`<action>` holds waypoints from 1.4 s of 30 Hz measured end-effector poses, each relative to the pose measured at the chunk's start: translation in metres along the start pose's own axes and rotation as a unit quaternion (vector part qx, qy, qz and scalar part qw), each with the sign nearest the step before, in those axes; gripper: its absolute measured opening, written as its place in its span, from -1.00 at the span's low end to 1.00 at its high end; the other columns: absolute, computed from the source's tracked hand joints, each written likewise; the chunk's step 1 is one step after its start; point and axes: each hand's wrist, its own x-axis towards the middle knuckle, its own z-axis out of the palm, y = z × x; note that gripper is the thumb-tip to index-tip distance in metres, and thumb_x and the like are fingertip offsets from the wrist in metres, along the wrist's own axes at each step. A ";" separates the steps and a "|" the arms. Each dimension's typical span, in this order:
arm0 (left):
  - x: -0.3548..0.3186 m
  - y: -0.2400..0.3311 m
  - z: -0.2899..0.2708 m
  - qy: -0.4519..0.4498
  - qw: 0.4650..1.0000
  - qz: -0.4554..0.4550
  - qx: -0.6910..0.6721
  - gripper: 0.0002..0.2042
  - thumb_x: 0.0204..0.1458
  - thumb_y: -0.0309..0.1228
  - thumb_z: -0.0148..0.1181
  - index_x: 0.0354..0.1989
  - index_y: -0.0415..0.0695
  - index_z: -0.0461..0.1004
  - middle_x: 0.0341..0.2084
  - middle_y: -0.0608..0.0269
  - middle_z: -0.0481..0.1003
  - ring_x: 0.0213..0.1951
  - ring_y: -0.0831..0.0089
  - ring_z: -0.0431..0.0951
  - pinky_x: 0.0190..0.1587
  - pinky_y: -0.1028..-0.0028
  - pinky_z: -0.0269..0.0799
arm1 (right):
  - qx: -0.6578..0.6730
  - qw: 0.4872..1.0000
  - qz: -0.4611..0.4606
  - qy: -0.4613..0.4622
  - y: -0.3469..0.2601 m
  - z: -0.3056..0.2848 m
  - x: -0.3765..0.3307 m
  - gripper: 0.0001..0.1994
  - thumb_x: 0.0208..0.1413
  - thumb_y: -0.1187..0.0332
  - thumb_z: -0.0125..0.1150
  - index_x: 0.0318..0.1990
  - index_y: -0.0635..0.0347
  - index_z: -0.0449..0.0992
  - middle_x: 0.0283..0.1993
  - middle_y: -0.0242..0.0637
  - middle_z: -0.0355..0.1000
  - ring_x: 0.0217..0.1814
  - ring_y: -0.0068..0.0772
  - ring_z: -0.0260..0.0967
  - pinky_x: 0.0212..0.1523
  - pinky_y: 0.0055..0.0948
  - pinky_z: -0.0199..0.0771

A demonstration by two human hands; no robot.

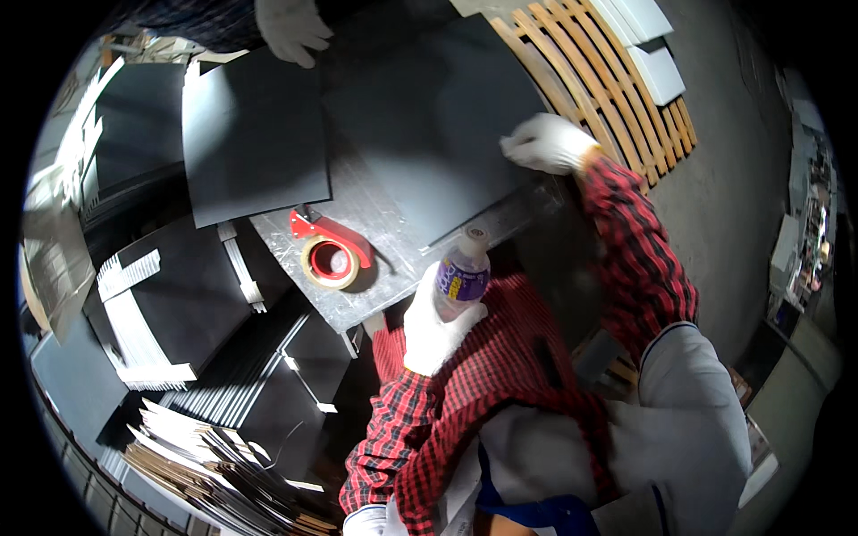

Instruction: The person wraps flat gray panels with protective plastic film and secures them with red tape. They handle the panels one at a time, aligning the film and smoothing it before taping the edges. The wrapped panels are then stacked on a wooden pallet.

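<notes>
My left hand (433, 335), in a white glove, is wrapped round a clear plastic bottle (463, 275) with a purple label. It holds the bottle tilted in front of my body, by the near edge of the metal table (344, 304). My right hand (552, 145), also gloved in white, is raised at the right edge of a large dark grey panel (438, 116). Its fingers are drawn together, and whatever they may hold is too small to make out. Left of the bottle, a red tape dispenser (332, 250) with a tape roll lies on the table.
A co-worker's gloved hand (293, 31) rests near another dark panel (255, 134) at the far left. Stacks of dark panels (179, 299) with white edge strips stand at left. A wooden slatted pallet (599, 80) with white boxes (657, 76) lies at far right.
</notes>
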 end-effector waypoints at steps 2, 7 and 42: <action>0.003 0.015 0.001 -0.017 0.996 0.049 0.075 -0.26 -0.16 -0.35 0.54 0.26 -0.19 0.35 -0.02 -0.02 0.58 0.02 0.23 0.62 0.10 0.35 0.48 | 0.275 0.955 0.029 0.108 0.064 0.008 -0.059 -0.69 0.20 0.17 0.31 -0.29 0.31 0.64 -0.58 -0.39 0.43 -0.63 -0.63 0.25 -0.61 -0.52 0.17; 0.019 -0.015 0.022 -0.059 0.983 0.038 0.170 -0.27 -0.12 -0.22 0.52 0.25 -0.15 0.34 -0.05 -0.03 0.59 0.02 0.13 0.62 0.07 0.29 0.50 | 0.448 0.849 0.100 0.262 0.162 0.088 -0.141 -0.80 0.22 0.31 0.32 -0.20 0.30 0.65 -0.43 -0.43 0.49 -0.48 -0.68 0.32 -0.45 -0.59 0.31; 0.045 0.007 0.022 0.046 0.998 0.022 -0.032 -0.44 -0.06 -0.52 0.35 0.17 -0.21 0.32 -0.06 0.16 0.46 -0.08 0.46 0.53 -0.05 0.47 0.50 | -0.100 0.904 -0.005 0.416 -0.012 0.123 0.006 -0.84 0.22 0.24 0.08 -0.20 0.06 0.53 -0.27 -0.15 0.50 -0.25 0.04 0.51 -0.29 -0.06 0.54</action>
